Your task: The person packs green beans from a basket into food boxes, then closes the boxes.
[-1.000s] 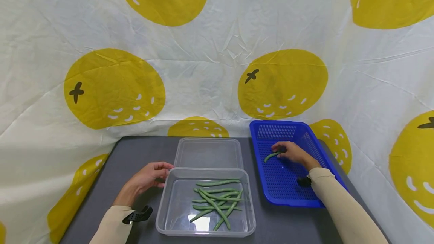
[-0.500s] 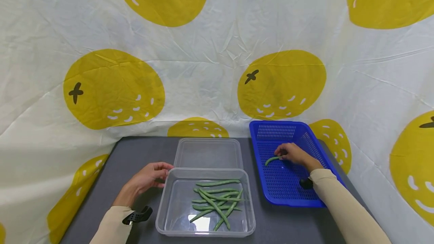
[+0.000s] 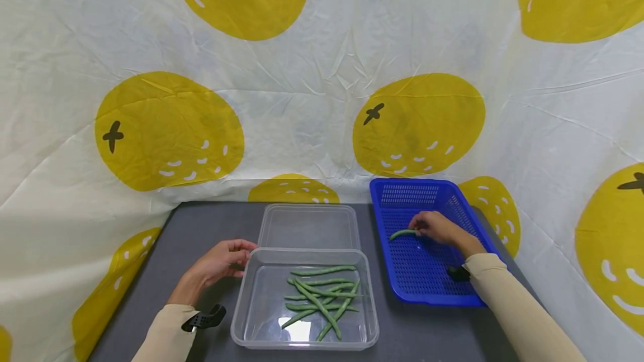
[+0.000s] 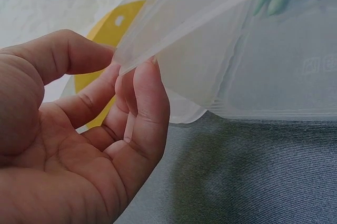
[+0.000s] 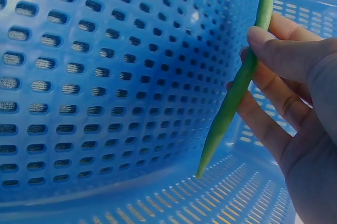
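Dark grey woven cloth covers the table (image 3: 211, 228). Nearest, at about 6 o'clock, stands a clear plastic container (image 3: 251, 306) with rounded corners and a loose heap of green beans (image 3: 322, 295) in it; embossed marks show on its wall in the left-wrist view, too faint to read. At 8 o'clock the left hand (image 3: 217, 264) lies with its fingers (image 4: 145, 103) loosely curled, their tips touching the container's rim at its near-left corner; they press against the edge rather than wrap round it. A black clip sits on that beige sleeve. Just behind the container, at 12 o'clock, lies a clear lid (image 3: 308, 227), flat and touching it. At 2 o'clock is a blue basket (image 3: 387, 191) of rigid plastic, its floor and walls pierced with rows of small slots. Inside it the right hand (image 3: 437, 228) pinches a single green bean (image 3: 401, 233) between thumb and fingers; the bean is slim, smooth and tapering to a point (image 5: 231, 103), and sticks out leftward over the basket floor. Farthest back hangs a creased white sheet (image 3: 322, 99) printed with large yellow fruit shapes
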